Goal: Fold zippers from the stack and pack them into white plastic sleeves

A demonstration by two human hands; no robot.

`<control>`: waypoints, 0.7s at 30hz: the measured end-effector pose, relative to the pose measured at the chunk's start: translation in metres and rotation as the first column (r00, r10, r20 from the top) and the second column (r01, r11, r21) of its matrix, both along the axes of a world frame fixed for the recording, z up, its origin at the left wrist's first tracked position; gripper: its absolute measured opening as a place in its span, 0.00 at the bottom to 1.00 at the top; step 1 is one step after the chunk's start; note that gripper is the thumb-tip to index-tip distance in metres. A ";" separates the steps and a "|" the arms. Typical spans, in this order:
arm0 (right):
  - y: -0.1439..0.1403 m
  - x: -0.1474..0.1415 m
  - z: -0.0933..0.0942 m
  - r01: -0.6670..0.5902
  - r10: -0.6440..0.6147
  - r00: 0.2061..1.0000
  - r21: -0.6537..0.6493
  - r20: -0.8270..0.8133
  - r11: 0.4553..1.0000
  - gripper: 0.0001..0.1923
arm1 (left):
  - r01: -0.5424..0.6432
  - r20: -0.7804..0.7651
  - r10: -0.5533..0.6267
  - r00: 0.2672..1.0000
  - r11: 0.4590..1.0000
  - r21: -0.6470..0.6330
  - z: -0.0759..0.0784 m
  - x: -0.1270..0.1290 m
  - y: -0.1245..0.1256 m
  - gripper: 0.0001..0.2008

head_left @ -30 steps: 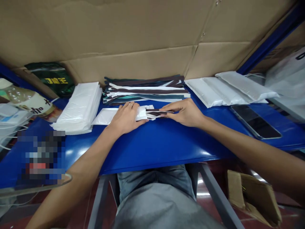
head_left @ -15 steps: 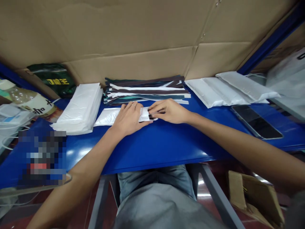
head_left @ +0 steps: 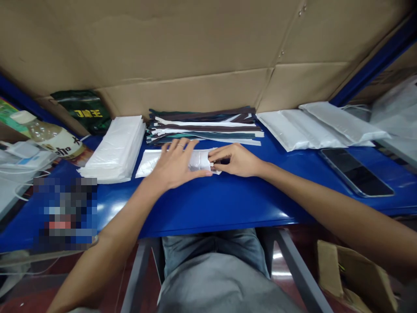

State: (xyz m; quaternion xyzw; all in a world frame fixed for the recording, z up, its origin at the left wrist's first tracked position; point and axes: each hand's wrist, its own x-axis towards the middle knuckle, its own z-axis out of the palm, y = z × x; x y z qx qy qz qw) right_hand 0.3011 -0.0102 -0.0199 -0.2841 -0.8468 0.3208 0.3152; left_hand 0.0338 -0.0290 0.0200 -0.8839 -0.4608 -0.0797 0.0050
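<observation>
A slim white padded envelope [head_left: 148, 161] lies lengthwise on the blue tabletop in front of me. My left hand [head_left: 176, 163] is spread flat over its middle, fingers apart and thumb along the near edge, with a ring on one finger. At the envelope's right end, my right hand [head_left: 233, 161] pinches thumb and fingers together by the mouth; what they grip is hidden except for a small pale tip. Just behind both hands lies a pile of zippers [head_left: 205, 126] in white, brown and dark green.
A stack of white envelopes [head_left: 114, 148] stands left. Filled white packets [head_left: 293, 130] overlap at the right, behind a phone [head_left: 358, 171]. A bottle [head_left: 57, 134] and dark green bag [head_left: 86, 111] stand far left. Cardboard [head_left: 195, 43] walls the back.
My left fingers have spread, showing more of the envelope beneath. My right hand has stayed at the envelope's mouth, its fingers drawn closer together. The view has shifted slightly.
</observation>
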 end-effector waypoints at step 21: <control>0.016 0.000 0.002 -0.071 0.055 0.995 -0.202 -0.086 0.977 0.09 | -0.236 -0.041 0.235 0.971 0.971 -0.042 0.002 -0.031 -0.003 0.38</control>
